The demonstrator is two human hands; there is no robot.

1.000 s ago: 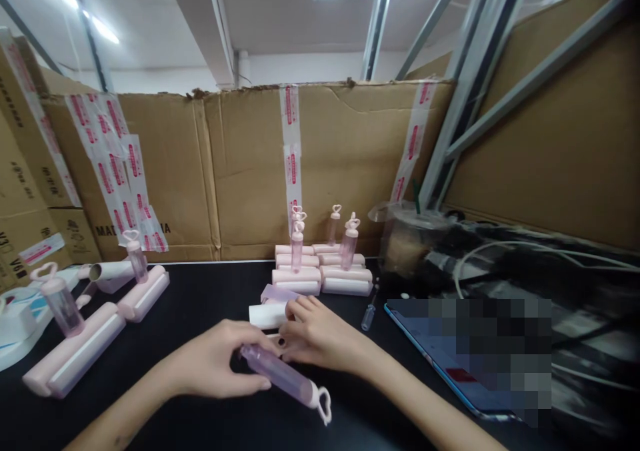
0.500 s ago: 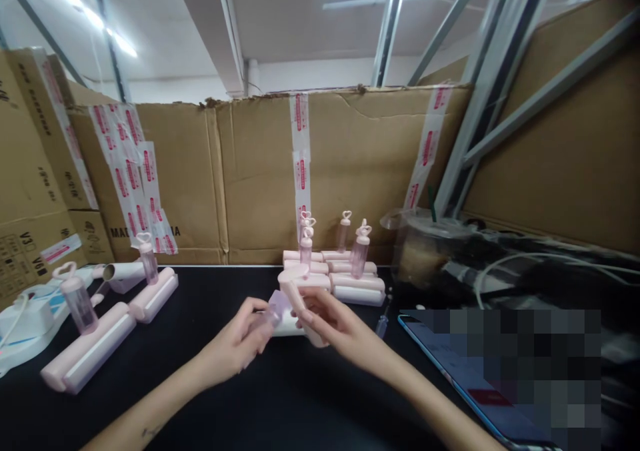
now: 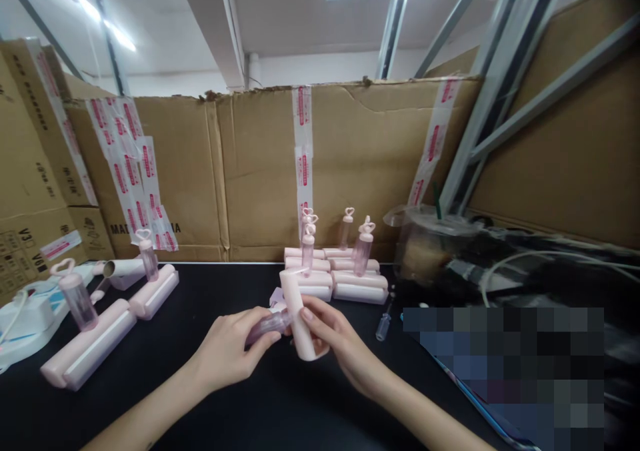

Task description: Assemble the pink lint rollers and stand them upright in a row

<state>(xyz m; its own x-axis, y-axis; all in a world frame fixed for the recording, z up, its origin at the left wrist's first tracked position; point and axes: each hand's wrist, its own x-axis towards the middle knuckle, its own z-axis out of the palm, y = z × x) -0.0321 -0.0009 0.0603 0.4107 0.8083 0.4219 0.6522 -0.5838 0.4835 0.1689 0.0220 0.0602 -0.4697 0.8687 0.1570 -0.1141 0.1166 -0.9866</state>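
My left hand [image 3: 233, 344] is closed around a translucent pinkish handle [image 3: 267, 325] and holds it sideways, with its right end at the pink casing. My right hand [image 3: 333, 334] grips that pale pink half-round roller casing [image 3: 300, 317], which is tilted with its top leaning left. Whether the handle is joined to the casing cannot be made out. Just behind both hands, finished-looking pink lint rollers [image 3: 359, 285] stand in rows with clear handles upright, heart-shaped loops on top. A pale purple piece [image 3: 277, 297] shows partly behind the handle.
To the left lie more pink lint rollers [image 3: 95, 341] beside a white power strip [image 3: 30, 324]. A small screwdriver [image 3: 383, 326] lies right of my hands, near a blue-edged phone [image 3: 467, 391]. A lidded drink cup [image 3: 425, 244] stands behind, before the cardboard wall [image 3: 250, 177].
My left hand has brought the handle right, up against the casing. My right hand has turned the casing so its outer curved side shows more.
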